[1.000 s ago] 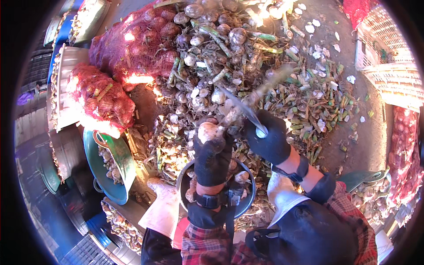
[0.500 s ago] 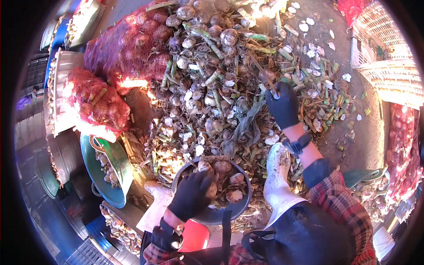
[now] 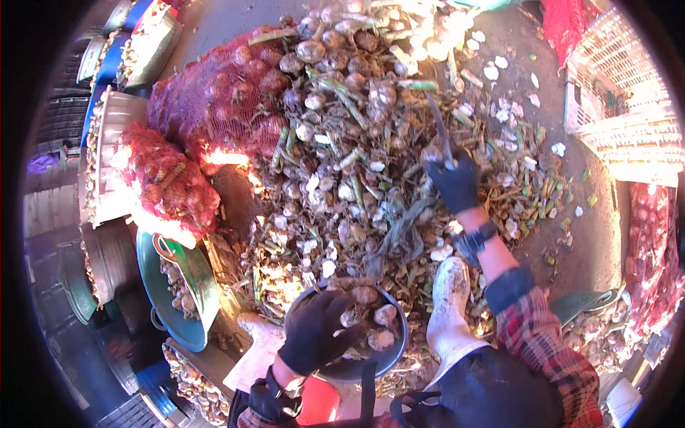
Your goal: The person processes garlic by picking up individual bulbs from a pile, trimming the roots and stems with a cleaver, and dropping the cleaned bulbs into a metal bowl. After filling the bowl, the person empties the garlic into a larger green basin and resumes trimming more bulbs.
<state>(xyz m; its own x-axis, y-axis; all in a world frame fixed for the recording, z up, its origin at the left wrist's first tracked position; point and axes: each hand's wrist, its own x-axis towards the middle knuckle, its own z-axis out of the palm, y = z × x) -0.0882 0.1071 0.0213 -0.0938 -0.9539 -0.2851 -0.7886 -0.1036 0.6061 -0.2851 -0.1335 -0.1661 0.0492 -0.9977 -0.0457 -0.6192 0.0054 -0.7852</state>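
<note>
My left hand (image 3: 320,334), in a black glove, rests with spread fingers over the left side of a dark round bowl (image 3: 396,354) that holds several trimmed garlic bulbs (image 3: 377,314). My right hand (image 3: 454,180), also in a black glove, reaches out onto a big heap of garlic bulbs and cut stems (image 3: 342,143). It grips a knife (image 3: 439,132) whose blade points away from me. The palm of the left hand is hidden.
Red mesh sacks of bulbs (image 3: 214,107) (image 3: 168,185) lie at the left of the heap, another sack (image 3: 649,250) at the right. A green basin (image 3: 207,299) with bulbs stands left of the bowl. White plastic crates (image 3: 621,114) stand at the upper right. My white boot (image 3: 449,321) stands beside the bowl.
My left hand came down from the middle with a bulb to the bowl and now rests there. My right hand moved with the knife out onto the heap.
</note>
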